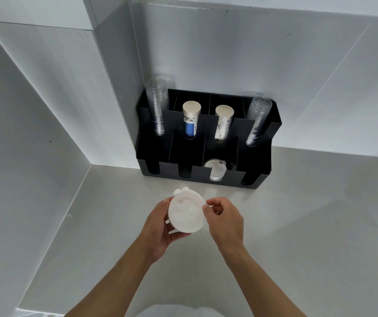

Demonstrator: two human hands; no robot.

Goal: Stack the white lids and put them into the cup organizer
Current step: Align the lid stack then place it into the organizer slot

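A stack of white lids sits in my left hand, held above the counter in front of the black cup organizer. My right hand pinches the stack's right rim with thumb and forefinger. Small tabs stick out at the stack's top edge. More white lids lie in the organizer's third front slot from the left. The underside of the held stack is hidden by my left palm.
The organizer stands against the back wall and holds two stacks of clear cups and two stacks of paper cups. A white wall closes the left side. The grey counter stretches to the right.
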